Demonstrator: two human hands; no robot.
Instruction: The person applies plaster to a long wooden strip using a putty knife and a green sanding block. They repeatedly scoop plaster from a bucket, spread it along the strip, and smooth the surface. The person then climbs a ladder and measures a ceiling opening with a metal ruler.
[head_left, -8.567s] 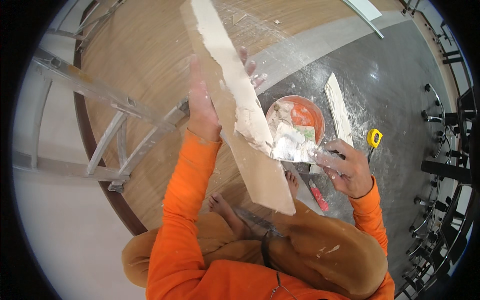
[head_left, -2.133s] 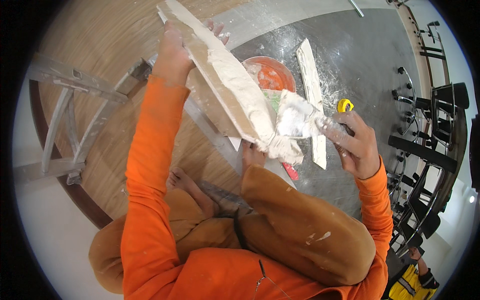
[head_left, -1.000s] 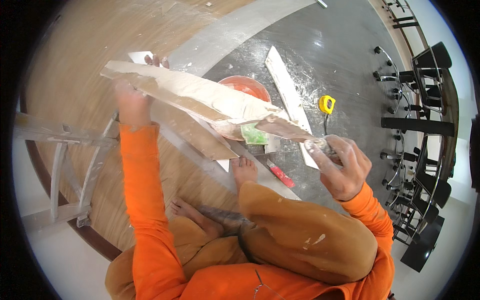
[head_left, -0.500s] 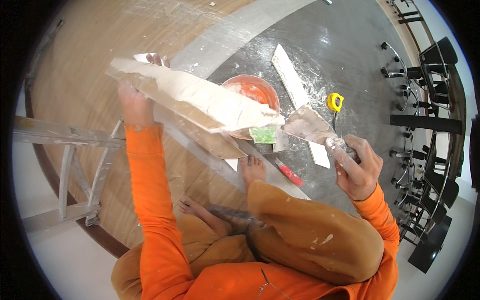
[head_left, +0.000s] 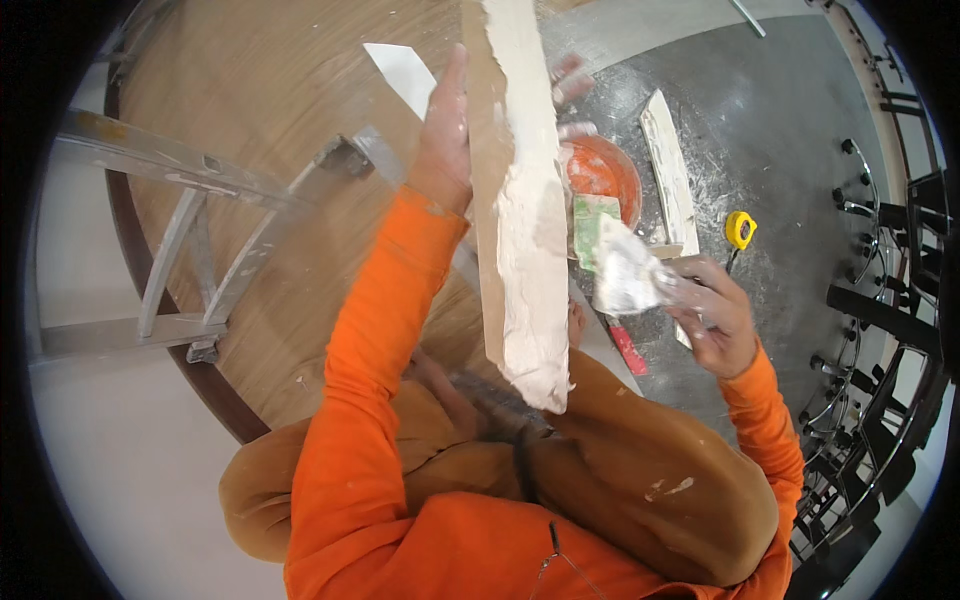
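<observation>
Your left hand [head_left: 447, 150] grasps the paste-coated board [head_left: 530, 220], which runs from twelve o'clock down past the middle of your view. At three o'clock, your right hand [head_left: 714, 312] has its fingers around a putty knife [head_left: 632, 278]; the orange bucket [head_left: 622, 172] lies at twelve o'clock from its blade [head_left: 618, 268].

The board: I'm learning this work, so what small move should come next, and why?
Probably bring the knife in the right hand to the near end of the board and smooth the paste: it looks lumpy and ragged there, the left hand holds the board, and the blade is apart from it.
</observation>
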